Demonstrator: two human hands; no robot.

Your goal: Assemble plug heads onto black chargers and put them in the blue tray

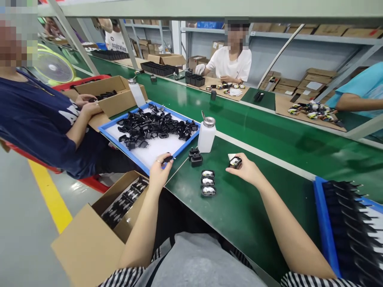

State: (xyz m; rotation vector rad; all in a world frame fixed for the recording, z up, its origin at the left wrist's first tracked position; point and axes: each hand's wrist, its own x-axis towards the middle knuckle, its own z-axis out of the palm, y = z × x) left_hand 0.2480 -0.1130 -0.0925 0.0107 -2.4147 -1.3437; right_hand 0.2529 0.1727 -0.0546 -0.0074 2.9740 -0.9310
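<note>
My left hand (160, 173) pinches a small black plastic part (168, 158) near the corner of a blue-rimmed tray (140, 162) that holds a heap of black plug parts (149, 125). Between the fingers of my right hand (247, 169) is an open black housing (235, 162) with pale parts showing inside, held just above the green table. Three similar open housings (208, 181) lie in a column on the table between my hands. Behind them, a few closed black plug adapters (196, 158) stand beside a white dispenser bottle (207, 135).
A cardboard box of packed black parts (125, 201) sits low at my left. Another blue tray (324, 223) with rows of black pieces is at the right. A co-worker (44, 119) sits on the left; other people work across the green conveyor (254, 119).
</note>
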